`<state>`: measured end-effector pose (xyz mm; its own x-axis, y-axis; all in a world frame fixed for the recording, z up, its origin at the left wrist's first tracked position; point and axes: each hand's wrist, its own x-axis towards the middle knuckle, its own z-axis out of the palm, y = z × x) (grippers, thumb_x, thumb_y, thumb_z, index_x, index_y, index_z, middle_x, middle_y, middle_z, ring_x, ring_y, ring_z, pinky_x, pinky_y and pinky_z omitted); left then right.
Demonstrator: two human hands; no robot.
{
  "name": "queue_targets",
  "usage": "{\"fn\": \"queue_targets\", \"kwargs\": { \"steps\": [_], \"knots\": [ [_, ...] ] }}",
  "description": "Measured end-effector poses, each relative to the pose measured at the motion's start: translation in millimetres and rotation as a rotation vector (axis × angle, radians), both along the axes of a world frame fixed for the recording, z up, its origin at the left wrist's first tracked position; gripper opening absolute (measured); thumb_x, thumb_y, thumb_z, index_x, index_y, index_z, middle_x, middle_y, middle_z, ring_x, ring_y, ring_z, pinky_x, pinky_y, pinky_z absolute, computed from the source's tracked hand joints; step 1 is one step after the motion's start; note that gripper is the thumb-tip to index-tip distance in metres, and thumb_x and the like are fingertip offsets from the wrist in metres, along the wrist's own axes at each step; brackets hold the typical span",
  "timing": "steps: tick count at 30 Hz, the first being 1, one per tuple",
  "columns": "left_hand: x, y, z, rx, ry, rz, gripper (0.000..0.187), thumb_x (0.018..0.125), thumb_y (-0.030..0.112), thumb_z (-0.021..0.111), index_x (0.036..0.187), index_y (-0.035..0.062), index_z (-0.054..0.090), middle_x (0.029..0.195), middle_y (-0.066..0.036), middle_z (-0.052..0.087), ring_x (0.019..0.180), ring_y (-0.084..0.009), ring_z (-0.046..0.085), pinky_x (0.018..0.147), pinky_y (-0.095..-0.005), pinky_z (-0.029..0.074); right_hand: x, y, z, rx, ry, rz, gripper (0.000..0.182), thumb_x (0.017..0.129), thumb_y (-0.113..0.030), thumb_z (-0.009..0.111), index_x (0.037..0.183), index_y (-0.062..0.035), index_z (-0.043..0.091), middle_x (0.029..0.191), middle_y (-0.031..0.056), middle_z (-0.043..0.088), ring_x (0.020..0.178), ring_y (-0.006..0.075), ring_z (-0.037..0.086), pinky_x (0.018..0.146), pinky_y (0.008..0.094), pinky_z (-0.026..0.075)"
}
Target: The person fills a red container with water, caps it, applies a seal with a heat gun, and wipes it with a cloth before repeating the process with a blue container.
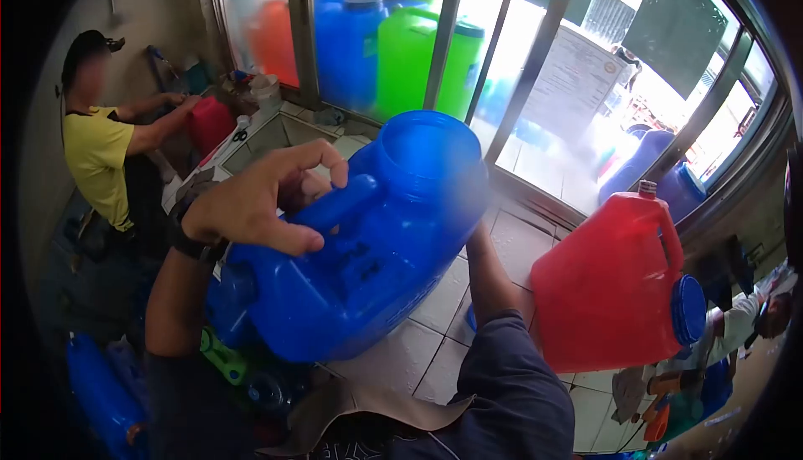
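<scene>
A big blue water jug is tilted in front of me, its wide uncapped mouth facing up and away. A moulded handle runs along its upper side, and a blue cap or spout sits at its lower left end. My left hand, with a dark band on the wrist, hovers over the handle; thumb and curled fingers are apart, not closed round it. Behind the jug's right side my right hand goes under the neck and appears to support it; its fingers are hidden. A blurred patch covers part of the mouth's rim.
A red jug with a blue cap stands right on the white tiled counter. At left, a person in yellow handles a red container. Behind sliding glass are blue and green jugs. Another person is at far right.
</scene>
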<state>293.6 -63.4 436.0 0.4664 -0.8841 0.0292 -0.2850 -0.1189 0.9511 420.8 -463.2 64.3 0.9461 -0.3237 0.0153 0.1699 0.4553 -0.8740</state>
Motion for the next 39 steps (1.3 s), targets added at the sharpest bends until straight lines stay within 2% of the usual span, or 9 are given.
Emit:
{"fn": "queue_targets", "kwargs": {
  "steps": [9,13,15,18,20,23,27,31,39],
  "knots": [
    [6.9,1.6,-5.9,-0.058,0.018,-0.088,0.058,0.073,0.014,0.081,0.119,0.0037,0.047,0.097,-0.008,0.068,0.087,-0.0121,0.065,0.077,-0.0230,0.050,-79.5,-22.6,18.6,-0.676,-0.042,-0.189,0.033,0.088,-0.020,0.067,0.115,-0.0010,0.068,0.102,0.0077,0.071,0.088,0.0170,0.067,0.081,0.0300,0.052],
    [9.5,15.7,-4.6,-0.157,-0.321,-0.014,0.034,0.087,0.020,0.066,0.115,0.0018,0.062,0.097,-0.006,0.069,0.087,-0.0087,0.061,0.074,-0.0228,0.048,-194.7,9.2,77.3,-0.883,0.014,-0.149,0.037,0.088,-0.015,0.068,0.121,0.0024,0.063,0.109,0.0126,0.069,0.099,0.0193,0.066,0.087,0.0315,0.053],
    [-3.3,33.0,8.8,-0.005,-0.607,0.284,0.025,0.088,0.017,0.062,0.106,0.0000,0.066,0.098,-0.006,0.068,0.087,-0.0092,0.060,0.074,-0.0236,0.048,-262.6,20.9,101.7,-0.838,0.091,0.001,0.039,0.088,-0.018,0.071,0.121,0.0020,0.063,0.110,0.0112,0.069,0.101,0.0171,0.064,0.089,0.0310,0.051],
    [-62.0,42.4,3.2,-0.386,-0.593,0.692,0.021,0.089,0.015,0.056,0.090,-0.0026,0.067,0.085,-0.007,0.066,0.074,-0.0132,0.060,0.070,-0.0241,0.046,-360.8,23.0,115.1,-0.684,0.209,0.199,0.039,0.090,-0.021,0.070,0.121,0.0011,0.063,0.109,0.0092,0.068,0.103,0.0151,0.063,0.092,0.0308,0.050],
    [-81.4,54.1,-30.3,-0.816,-0.782,0.314,0.022,0.089,0.020,0.058,0.080,0.0017,0.065,0.070,-0.006,0.065,0.061,-0.0147,0.060,0.062,-0.0272,0.047,-420.4,17.0,136.3,-0.768,0.334,0.172,0.037,0.091,-0.022,0.068,0.120,0.0012,0.064,0.110,0.0087,0.068,0.105,0.0148,0.062,0.092,0.0304,0.050],
    [-109.7,18.7,-56.8,-0.899,-0.598,-0.469,0.040,0.087,0.042,0.067,0.076,0.0038,0.064,0.077,-0.014,0.067,0.057,-0.0150,0.058,0.048,-0.0255,0.043,-500.6,-16.2,151.0,-0.837,0.377,0.161,0.040,0.090,-0.026,0.069,0.119,0.0008,0.064,0.108,0.0089,0.069,0.102,0.0179,0.064,0.089,0.0308,0.051],
    [-189.7,-61.6,-109.4,-0.596,-0.236,-0.142,0.041,0.091,0.040,0.064,0.073,0.0033,0.064,0.068,-0.011,0.066,0.051,-0.0128,0.054,0.044,-0.0267,0.040,-611.3,-92.3,146.9,-0.654,0.499,-0.152,0.032,0.087,-0.017,0.063,0.116,-0.0039,0.067,0.100,0.0055,0.072,0.091,0.0172,0.068,0.080,0.0339,0.053],
    [-244.5,-149.3,-168.0,-0.287,-0.098,-0.224,0.033,0.091,0.027,0.063,0.077,-0.0031,0.067,0.069,-0.011,0.065,0.053,-0.0133,0.056,0.050,-0.0242,0.042,-677.6,-195.1,126.0,-0.610,0.638,-0.671,0.034,0.084,-0.021,0.059,0.113,-0.0051,0.069,0.099,0.0085,0.072,0.087,0.0187,0.067,0.077,0.0348,0.053],
    [-383.0,-365.8,-261.8,0.000,0.015,-0.430,0.012,0.087,0.011,0.070,0.086,-0.0014,0.068,0.074,-0.005,0.063,0.062,-0.0083,0.057,0.056,-0.0231,0.045,-703.6,-344.4,48.8,-1.155,1.331,-0.400,0.032,0.081,-0.024,0.059,0.102,-0.0036,0.070,0.099,0.0167,0.070,0.089,0.0311,0.067,0.079,0.0416,0.053]
  ]
}}
